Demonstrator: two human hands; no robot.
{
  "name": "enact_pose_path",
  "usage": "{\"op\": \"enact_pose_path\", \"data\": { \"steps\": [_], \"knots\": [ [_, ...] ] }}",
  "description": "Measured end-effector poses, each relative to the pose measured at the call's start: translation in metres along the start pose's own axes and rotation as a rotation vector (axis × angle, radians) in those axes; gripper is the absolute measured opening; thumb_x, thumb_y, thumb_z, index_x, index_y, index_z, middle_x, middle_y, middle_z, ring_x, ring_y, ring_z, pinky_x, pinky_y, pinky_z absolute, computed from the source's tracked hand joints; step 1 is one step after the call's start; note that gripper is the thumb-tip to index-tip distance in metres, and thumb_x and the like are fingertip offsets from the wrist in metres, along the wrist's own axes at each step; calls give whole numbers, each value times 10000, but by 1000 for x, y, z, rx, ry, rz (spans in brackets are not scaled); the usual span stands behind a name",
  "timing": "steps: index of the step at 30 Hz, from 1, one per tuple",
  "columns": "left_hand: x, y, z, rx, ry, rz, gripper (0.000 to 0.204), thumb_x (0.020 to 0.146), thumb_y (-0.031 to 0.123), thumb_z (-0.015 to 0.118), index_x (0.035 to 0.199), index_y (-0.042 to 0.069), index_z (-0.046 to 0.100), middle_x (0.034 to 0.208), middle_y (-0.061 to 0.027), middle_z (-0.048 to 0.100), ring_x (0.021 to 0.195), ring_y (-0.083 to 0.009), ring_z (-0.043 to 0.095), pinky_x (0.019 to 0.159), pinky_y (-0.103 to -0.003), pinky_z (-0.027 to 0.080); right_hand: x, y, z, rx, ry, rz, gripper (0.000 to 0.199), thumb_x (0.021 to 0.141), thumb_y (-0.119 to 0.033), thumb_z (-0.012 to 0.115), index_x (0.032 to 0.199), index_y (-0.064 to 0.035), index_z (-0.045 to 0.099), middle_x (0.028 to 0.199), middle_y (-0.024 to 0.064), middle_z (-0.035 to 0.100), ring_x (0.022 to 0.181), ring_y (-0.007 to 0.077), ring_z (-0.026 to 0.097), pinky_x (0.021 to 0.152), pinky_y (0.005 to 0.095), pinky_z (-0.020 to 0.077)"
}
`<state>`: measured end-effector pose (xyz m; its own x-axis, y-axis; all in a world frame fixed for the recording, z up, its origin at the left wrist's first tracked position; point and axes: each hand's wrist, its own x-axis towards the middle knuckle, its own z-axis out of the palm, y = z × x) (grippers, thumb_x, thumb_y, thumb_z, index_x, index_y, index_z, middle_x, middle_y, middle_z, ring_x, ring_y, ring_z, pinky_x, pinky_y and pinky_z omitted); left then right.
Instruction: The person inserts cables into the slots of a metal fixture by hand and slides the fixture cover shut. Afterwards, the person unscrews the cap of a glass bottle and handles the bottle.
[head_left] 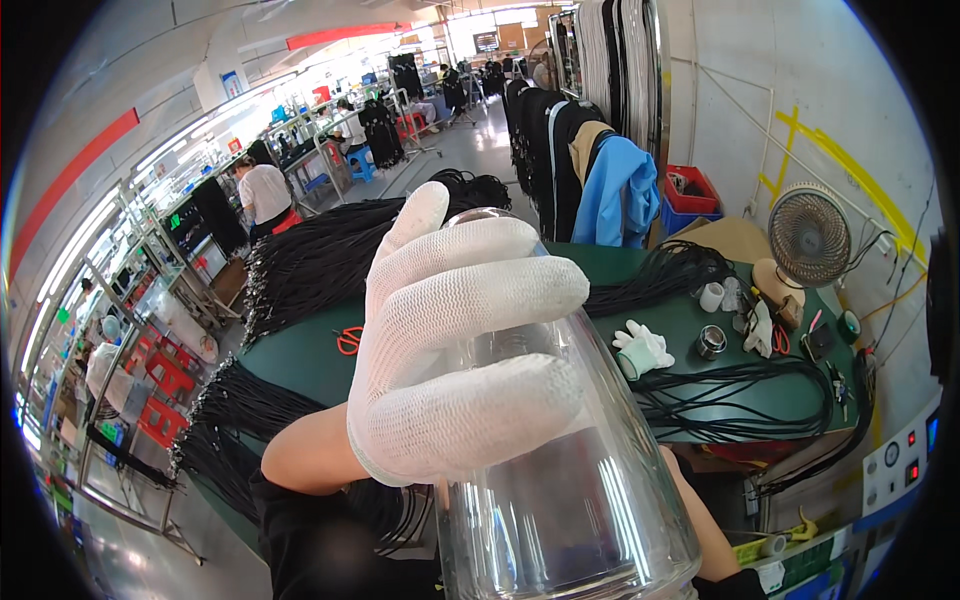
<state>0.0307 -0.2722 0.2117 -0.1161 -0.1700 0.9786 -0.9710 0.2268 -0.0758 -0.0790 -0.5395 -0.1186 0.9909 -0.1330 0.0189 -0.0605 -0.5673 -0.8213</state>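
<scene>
Close up in the middle, my left hand [440, 360] wears a white knit glove and its fingers curl across the upper part of a large clear bottle [590, 500]. The bottle tilts, its broad base toward the lower edge and its narrower end mostly behind my fingers. Only my right forearm [703, 515] shows, at the bottle's right side; the hand itself is hidden behind the bottle. Beyond them lies a green tabletop [700, 385] with a loose white glove [643, 348], a small metal lidded container [711, 342] and red-handled scissors [349, 341].
Bundles of black cords [310, 260] cover the table's left side, and more coiled black cords [740, 395] lie at right. A round fan [810, 235] stands by the wall. Dark garments and a blue jacket [618, 190] hang behind. A person [265, 195] works in the background.
</scene>
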Motion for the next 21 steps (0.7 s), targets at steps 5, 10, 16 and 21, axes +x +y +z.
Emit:
{"op": "enact_pose_path", "data": {
  "steps": [5, 10, 16, 21],
  "knots": [
    [5, -4, 7, 16, 68, 68, 466, 491, 149, 763, 946, 142, 662, 1056, -170, 668, 965, -334, 618, 1016, -551, 348, -1, -22, -9, -267, -81, -1, 191, 848, -334, 696, 909, -156, 721, 752, 48, 692, 715, 233, 672, 660, 347, 516],
    [6, -3, 9, 59, 104, 97, 473, 466, 177, 757, 925, 145, 651, 1031, -164, 667, 897, -328, 617, 760, -476, 412, 4, -28, -5, -257, -91, -5, 175, 847, -318, 700, 906, -156, 725, 731, 40, 685, 690, 223, 665, 652, 339, 514],
    [11, -2, 9, 86, 124, 136, 479, 480, 187, 770, 941, 137, 650, 1021, -172, 664, 873, -327, 612, 699, -461, 409, 1, -20, -4, -244, -45, -70, 181, 836, -319, 708, 900, -151, 721, 739, 48, 690, 691, 235, 669, 640, 341, 515],
    [17, -4, -2, 150, 25, 236, 501, 457, 170, 780, 943, 151, 659, 1050, -160, 667, 905, -326, 619, 738, -464, 415, 1, -25, -6, -272, -73, -22, 182, 844, -319, 696, 912, -153, 725, 739, 54, 690, 698, 245, 671, 648, 349, 520]
  ]
}}
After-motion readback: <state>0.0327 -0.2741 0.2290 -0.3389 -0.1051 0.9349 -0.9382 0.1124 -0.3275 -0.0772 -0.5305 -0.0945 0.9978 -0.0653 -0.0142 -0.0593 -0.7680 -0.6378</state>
